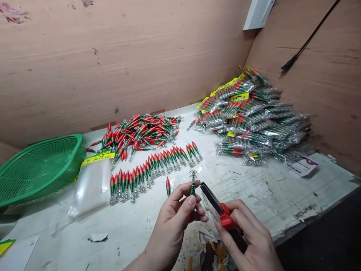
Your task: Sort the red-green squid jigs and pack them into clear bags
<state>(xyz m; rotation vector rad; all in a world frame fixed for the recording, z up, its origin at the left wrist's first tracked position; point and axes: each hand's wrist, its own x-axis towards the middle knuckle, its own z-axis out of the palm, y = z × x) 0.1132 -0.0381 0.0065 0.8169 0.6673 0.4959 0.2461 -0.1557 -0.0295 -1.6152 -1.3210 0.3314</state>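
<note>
Between thumb and fingers, my left hand (180, 214) holds a fishing lure (193, 184) upright, its hooked end pointing up. My right hand (248, 229) is wrapped round a stapler (225, 216) with a red middle and dark jaws; its tip is just right of the lure, apart from it. One lure (168, 186) lies on the table behind my left hand. A long row of red and green lures (146, 169) runs diagonally behind it, and a loose heap of lures (141, 131) lies farther back.
A green basket (42, 165) stands at the left, beside clear plastic bags (93, 184) with yellow headers. Packed lure bags (254, 116) are piled at the back right near a white label (303, 165). The table (70, 241) meets walls behind; its right edge is worn.
</note>
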